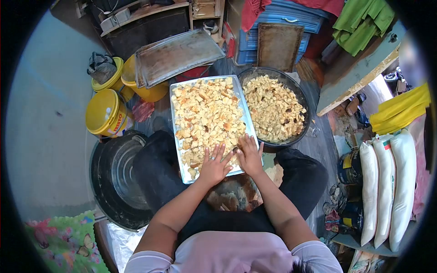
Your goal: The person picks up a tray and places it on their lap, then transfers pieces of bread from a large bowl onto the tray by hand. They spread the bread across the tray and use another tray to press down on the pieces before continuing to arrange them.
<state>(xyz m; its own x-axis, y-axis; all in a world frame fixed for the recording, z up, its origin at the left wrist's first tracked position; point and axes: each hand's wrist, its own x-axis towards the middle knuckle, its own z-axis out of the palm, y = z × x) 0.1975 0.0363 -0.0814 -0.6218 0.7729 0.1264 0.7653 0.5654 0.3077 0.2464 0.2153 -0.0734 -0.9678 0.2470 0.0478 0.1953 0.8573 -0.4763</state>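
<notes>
A metal baking tray [178,157] lies in front of me between my knees, covered with torn bread pieces [207,113]. My left hand [214,166] rests with spread fingers on the bread near the tray's front edge. Beside it, my right hand [249,156] lies with fingers stretched out over the front right corner of the tray, touching bread and rim. Neither hand holds anything that I can see. Close on the right stands a round black basin [306,98], filled with more bread pieces [273,109].
Stacked empty trays [180,54] lean over yellow buckets [104,111] at the back left. An empty black tub [116,177] stands by my left knee. White sacks [384,191] stand at the right, below a wooden board [359,73]. Another tray [279,45] leans against blue drawers [287,16].
</notes>
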